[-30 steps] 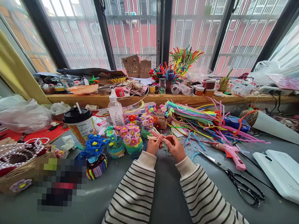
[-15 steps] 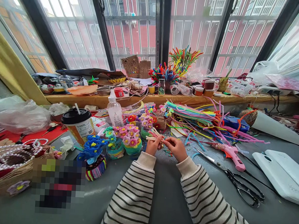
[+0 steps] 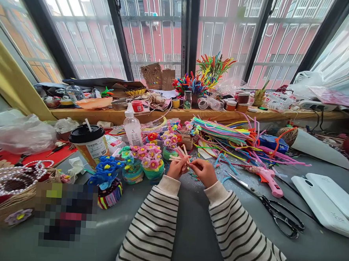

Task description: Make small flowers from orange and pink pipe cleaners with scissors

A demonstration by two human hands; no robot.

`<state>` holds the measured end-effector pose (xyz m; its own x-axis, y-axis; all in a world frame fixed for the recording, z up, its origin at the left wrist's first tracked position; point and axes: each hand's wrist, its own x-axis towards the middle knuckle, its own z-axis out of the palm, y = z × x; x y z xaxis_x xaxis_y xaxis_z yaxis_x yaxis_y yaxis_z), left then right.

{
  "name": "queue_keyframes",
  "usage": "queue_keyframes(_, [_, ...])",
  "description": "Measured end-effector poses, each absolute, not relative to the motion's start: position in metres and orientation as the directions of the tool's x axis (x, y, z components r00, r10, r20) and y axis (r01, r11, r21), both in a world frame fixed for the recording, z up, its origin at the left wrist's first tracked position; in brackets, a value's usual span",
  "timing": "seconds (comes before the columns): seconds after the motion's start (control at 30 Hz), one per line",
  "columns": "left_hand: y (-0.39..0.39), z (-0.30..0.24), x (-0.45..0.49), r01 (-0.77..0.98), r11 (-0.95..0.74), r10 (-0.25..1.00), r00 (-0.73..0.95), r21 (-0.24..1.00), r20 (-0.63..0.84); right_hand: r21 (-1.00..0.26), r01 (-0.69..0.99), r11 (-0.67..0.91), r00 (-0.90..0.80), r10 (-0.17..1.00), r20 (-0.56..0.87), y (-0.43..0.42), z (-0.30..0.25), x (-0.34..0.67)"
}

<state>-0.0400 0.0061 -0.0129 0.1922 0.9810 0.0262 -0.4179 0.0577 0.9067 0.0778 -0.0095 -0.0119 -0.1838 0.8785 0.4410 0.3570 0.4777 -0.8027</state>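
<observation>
My left hand [image 3: 176,169] is closed round a small bunch of short pale pink and cream pipe cleaners [image 3: 182,151], whose ends fan out above and to the left of the fingers. With thumb and forefinger together, my right hand [image 3: 206,173] pinches the other end of the bunch, close to the left fingertips. Just left of the hands stand little pots of pipe-cleaner flowers, one with pink blooms [image 3: 151,156] and one with blue blooms [image 3: 105,170]. Scissors [image 3: 262,197] lie partly open to the right, below a pink glue gun [image 3: 271,183].
Long coloured pipe cleaners [image 3: 222,129] are heaped behind the hands. A lidded drink cup [image 3: 89,143] and a clear squeeze bottle [image 3: 132,128] stand at the left. White flat devices [image 3: 320,206] lie at the right, and a beaded basket [image 3: 14,191] at the far left.
The pipe cleaners in my left hand have turned and spread, some pointing more upward. Both hands stay close together; the whole view has shifted slightly.
</observation>
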Motion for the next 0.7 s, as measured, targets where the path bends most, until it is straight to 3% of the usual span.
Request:
queue_keyframes(0.07, [0.003, -0.008, -0.042, -0.443, 0.071, 0.968, 0.246, 0.894, 0.045, -0.953, 0.116, 0.282, -0.225, 0.941, 0.251, -0.008, -0.01, 0.082])
queue_keyframes(0.13, [0.0, -0.005, -0.044, -0.454, 0.107, 0.937, 0.342, 0.885, 0.063, -0.994, -0.107, 0.027, -0.375, 0.925, 0.066, -0.007, -0.01, 0.088])
queue_keyframes(0.2, [-0.001, -0.005, -0.045, -0.444, 0.168, 0.881, 0.468, 0.88, 0.068, -0.948, -0.248, -0.198, -0.548, 0.836, -0.031, -0.006, -0.011, 0.092])
queue_keyframes(0.3, [0.0, -0.008, -0.046, -0.434, 0.227, 0.826, 0.56, 0.872, 0.064, -0.843, -0.354, -0.404, -0.689, 0.722, -0.057, -0.005, -0.013, 0.095])
queue_keyframes(0.57, [0.0, -0.012, -0.046, -0.406, 0.255, 0.811, 0.584, 0.878, 0.034, -0.724, -0.417, -0.549, -0.761, 0.647, -0.053, -0.005, -0.015, 0.094])
queue_keyframes(0.7, [-0.001, -0.009, -0.045, -0.434, 0.143, 0.87, 0.484, 0.89, 0.096, -0.7, -0.396, -0.594, -0.775, 0.626, -0.092, -0.005, -0.015, 0.093])
